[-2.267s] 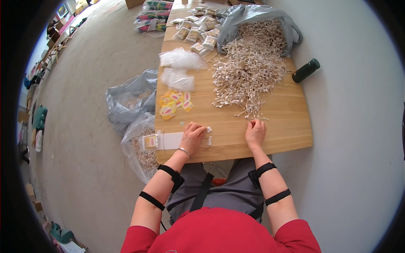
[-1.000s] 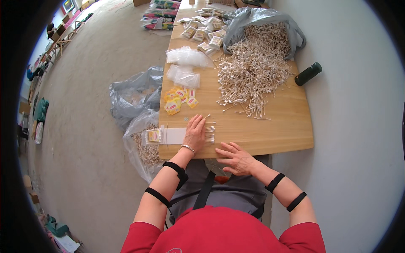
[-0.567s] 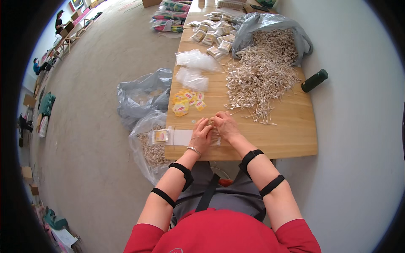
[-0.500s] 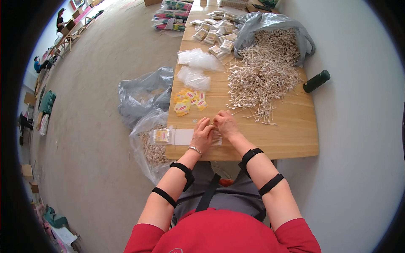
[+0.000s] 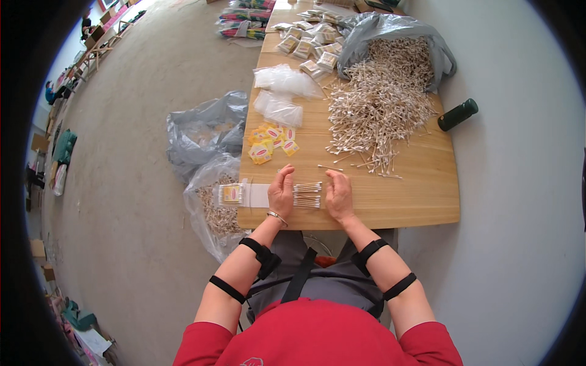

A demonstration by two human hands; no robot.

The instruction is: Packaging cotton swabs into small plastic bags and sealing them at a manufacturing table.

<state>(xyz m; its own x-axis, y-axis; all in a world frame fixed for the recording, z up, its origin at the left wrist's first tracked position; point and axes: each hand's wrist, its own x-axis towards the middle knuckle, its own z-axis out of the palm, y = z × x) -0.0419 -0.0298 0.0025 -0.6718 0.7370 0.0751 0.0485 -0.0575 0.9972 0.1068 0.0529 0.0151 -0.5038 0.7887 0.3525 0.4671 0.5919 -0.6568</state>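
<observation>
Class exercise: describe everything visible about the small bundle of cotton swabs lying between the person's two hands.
The small bundle of cotton swabs lies flat on the wooden table near its front edge. It looks like two neat rows of thin pale sticks with white tips, laid side by side and running left to right. The left hand flanks its left end and the right hand its right end, fingers seemingly at the tips. One loose swab lies just beyond it.
</observation>
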